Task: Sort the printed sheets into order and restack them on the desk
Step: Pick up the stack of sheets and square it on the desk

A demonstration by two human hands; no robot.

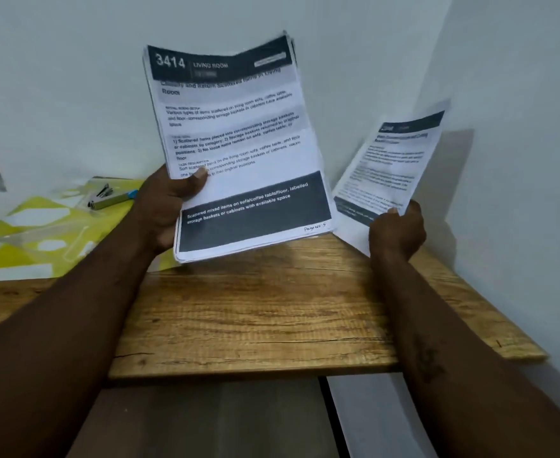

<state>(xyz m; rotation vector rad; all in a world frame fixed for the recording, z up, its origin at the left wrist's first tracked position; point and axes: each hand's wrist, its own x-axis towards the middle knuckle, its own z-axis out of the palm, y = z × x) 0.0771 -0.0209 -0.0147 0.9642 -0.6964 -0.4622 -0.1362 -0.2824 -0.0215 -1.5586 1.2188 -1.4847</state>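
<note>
While the left hand (pixel 169 206) gripped a stack of printed sheets (pixel 239 153) above the wooden desk (pixel 255 319), the right hand (pixel 396 231) pinched a single sheet (pixel 394 166) near the white corner walls (pixel 503 94). A stapler (pixel 105 198) lay on a yellow folder (pixel 41 233) at the desk's left.

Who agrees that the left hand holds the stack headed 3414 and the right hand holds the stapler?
No. The head view shows the right hand pinching a single sheet, not the stapler; the left hand holds the stack headed 3414.
</note>
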